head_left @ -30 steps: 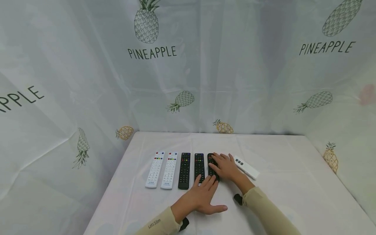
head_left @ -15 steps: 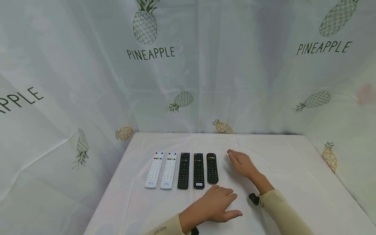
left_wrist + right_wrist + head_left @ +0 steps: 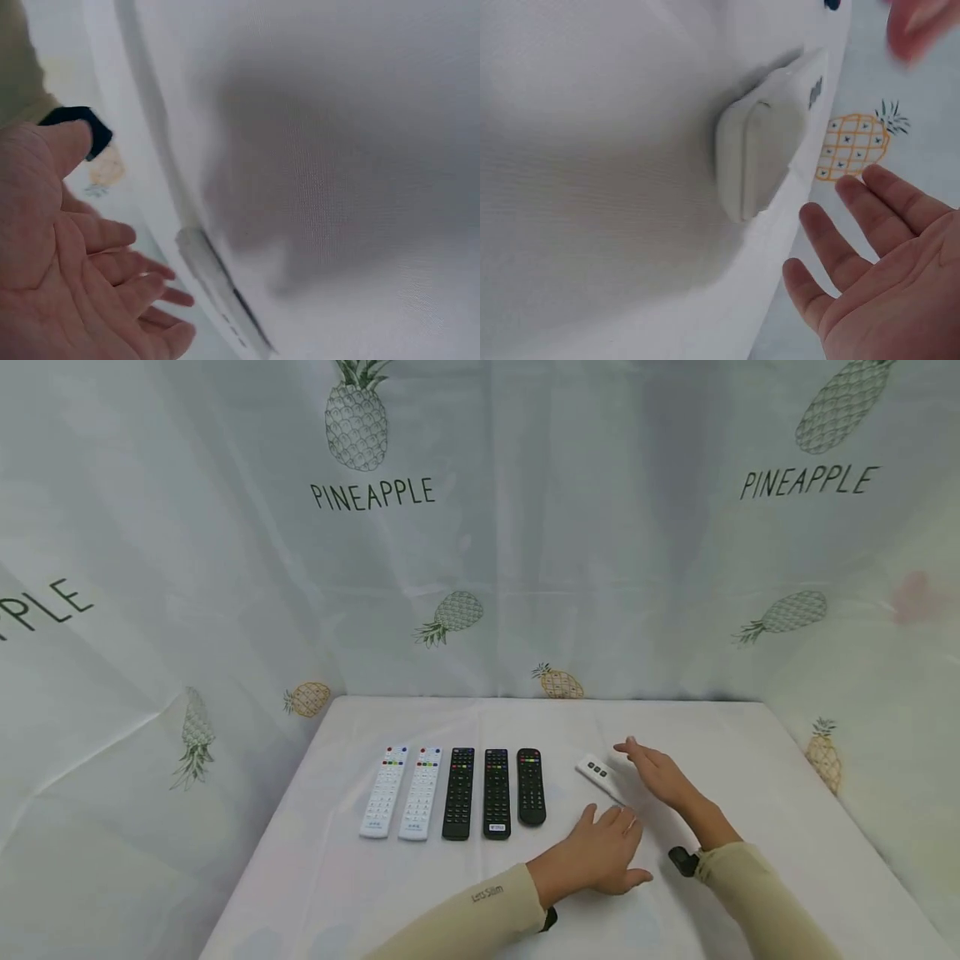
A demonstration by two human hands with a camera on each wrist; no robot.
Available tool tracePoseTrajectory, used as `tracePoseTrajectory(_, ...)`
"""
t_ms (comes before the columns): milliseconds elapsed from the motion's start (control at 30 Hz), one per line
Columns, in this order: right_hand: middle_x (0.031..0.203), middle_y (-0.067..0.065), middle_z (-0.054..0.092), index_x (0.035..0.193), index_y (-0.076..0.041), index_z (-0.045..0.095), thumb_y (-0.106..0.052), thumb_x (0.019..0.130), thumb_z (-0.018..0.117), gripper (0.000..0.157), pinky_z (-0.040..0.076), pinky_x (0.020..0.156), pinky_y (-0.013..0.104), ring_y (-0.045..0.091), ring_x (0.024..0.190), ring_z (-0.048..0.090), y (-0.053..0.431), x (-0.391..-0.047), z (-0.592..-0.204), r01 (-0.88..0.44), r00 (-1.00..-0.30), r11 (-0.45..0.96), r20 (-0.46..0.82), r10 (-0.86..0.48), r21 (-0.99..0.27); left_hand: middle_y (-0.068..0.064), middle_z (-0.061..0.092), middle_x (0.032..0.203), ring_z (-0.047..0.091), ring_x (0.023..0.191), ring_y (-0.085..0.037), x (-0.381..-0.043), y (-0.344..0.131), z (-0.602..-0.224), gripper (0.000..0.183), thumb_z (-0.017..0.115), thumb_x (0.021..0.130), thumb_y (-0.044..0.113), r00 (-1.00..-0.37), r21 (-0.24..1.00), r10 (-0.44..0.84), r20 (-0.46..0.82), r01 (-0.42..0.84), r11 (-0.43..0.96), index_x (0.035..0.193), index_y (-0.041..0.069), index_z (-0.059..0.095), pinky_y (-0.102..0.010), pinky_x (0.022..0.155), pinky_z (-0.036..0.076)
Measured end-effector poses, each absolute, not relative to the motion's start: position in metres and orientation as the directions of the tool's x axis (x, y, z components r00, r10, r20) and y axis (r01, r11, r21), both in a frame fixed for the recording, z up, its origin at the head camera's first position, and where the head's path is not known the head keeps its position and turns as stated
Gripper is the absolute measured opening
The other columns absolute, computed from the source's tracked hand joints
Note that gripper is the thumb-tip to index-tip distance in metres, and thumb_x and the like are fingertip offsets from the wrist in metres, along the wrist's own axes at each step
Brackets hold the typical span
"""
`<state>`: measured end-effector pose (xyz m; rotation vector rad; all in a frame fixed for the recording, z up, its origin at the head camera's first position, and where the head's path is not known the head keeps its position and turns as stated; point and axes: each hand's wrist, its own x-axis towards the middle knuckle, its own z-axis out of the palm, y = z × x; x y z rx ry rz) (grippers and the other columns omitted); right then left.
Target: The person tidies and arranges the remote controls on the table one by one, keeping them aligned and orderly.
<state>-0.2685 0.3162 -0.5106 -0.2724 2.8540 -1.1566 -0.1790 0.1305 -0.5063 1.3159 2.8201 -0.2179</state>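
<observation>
A slim white remote control (image 3: 598,774) with a few dark buttons lies slanted on the table, right of a row of remotes. My left hand (image 3: 592,856) hovers in front of it, fingers extended, and covers its near end in the head view. To the remote's right is my right hand (image 3: 663,779), fingers straight and holding nothing. In the right wrist view, a gap shows between that hand (image 3: 889,262) and the white remote (image 3: 765,142). The left wrist view shows the left palm (image 3: 67,277) with loosely bent fingers beside the remote (image 3: 214,277).
Left of the hands, a neat row holds two white remotes (image 3: 384,793) (image 3: 422,795), two long black remotes (image 3: 458,793) (image 3: 497,793) and a shorter rounded black one (image 3: 532,787). A white cloth covers the table (image 3: 420,902). Behind hangs a pineapple-print curtain (image 3: 600,527).
Both hands have left the rounded black remote and moved right to either side of the slanted white remote. That remote, hidden half a second ago, shows again. The view has shifted slightly.
</observation>
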Motion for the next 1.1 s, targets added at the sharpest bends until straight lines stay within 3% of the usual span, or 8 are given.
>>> tracePoseTrajectory(200,0.148,0.027,0.045,0.141,-0.003,0.053,-0.054,0.106,0.016,0.072,0.029,0.110,0.066,0.049,0.139,0.038,0.309,-0.272,-0.510,-0.122,-0.981,0.695,-0.019,-0.192,-0.709,0.007,0.018,0.164,0.016,0.152,-0.012,-0.196,0.156,-0.520,0.076,0.024,0.096,0.071,-0.736,-0.160,0.665,-0.125,0.676,0.719,0.156,0.025,0.027,-0.045,0.119,0.024)
tracePoseTrajectory(333,0.151,0.025,0.041,0.142,-0.003,0.052,-0.052,0.107,0.017,0.070,0.026,0.113,0.065,0.048,0.143,0.032,0.306,-0.272,-0.515,-0.111,-0.975,0.699,-0.058,-0.214,-0.707,0.011,0.015,0.165,0.011,0.153,-0.010,-0.202,0.160,-0.530,0.079,0.025,0.095,0.073,-0.762,-0.125,0.615,-0.202,0.643,0.756,0.158,0.026,0.022,-0.045,0.121,0.018)
tracePoseTrajectory(600,0.153,0.019,0.042,0.147,-0.002,0.046,-0.042,0.109,0.025,0.058,0.025,0.115,0.062,0.044,0.143,0.035,0.304,-0.270,-0.529,-0.219,-0.954,0.705,-0.002,-0.299,-0.675,0.016,0.013,0.164,0.010,0.152,-0.006,-0.201,0.154,-0.520,0.081,0.023,0.094,0.076,-0.742,-0.103,0.617,-0.263,0.657,0.746,0.159,0.029,0.016,-0.044,0.123,0.014)
tracePoseTrajectory(767,0.153,0.019,0.042,0.145,-0.002,0.047,-0.035,0.109,0.029,0.053,0.023,0.112,0.067,0.048,0.141,0.034,0.302,-0.268,-0.529,-0.317,-0.937,0.799,0.040,-0.347,-0.510,0.016,0.010,0.164,0.009,0.153,-0.006,-0.198,0.154,-0.510,0.084,0.024,0.092,0.078,-0.728,-0.060,0.627,-0.277,0.665,0.745,0.159,0.029,0.015,-0.045,0.123,0.013)
tracePoseTrajectory(900,0.154,0.020,0.041,0.145,-0.001,0.047,-0.036,0.108,0.029,0.054,0.020,0.108,0.071,0.051,0.141,0.032,0.301,-0.266,-0.529,-0.316,-0.940,0.844,0.022,-0.341,-0.433,0.015,0.010,0.165,0.008,0.153,-0.008,-0.198,0.155,-0.505,0.083,0.023,0.091,0.080,-0.727,-0.074,0.636,-0.259,0.671,0.738,0.158,0.031,0.018,-0.047,0.123,0.013)
tracePoseTrajectory(1100,0.155,0.020,0.039,0.147,-0.001,0.043,-0.039,0.108,0.025,0.058,0.015,0.109,0.073,0.050,0.142,0.029,0.295,-0.262,-0.528,-0.277,-0.941,0.841,-0.044,-0.335,-0.465,0.016,0.013,0.164,0.007,0.153,-0.008,-0.200,0.154,-0.506,0.082,0.026,0.091,0.078,-0.726,-0.067,0.641,-0.248,0.673,0.736,0.158,0.030,0.019,-0.046,0.122,0.016)
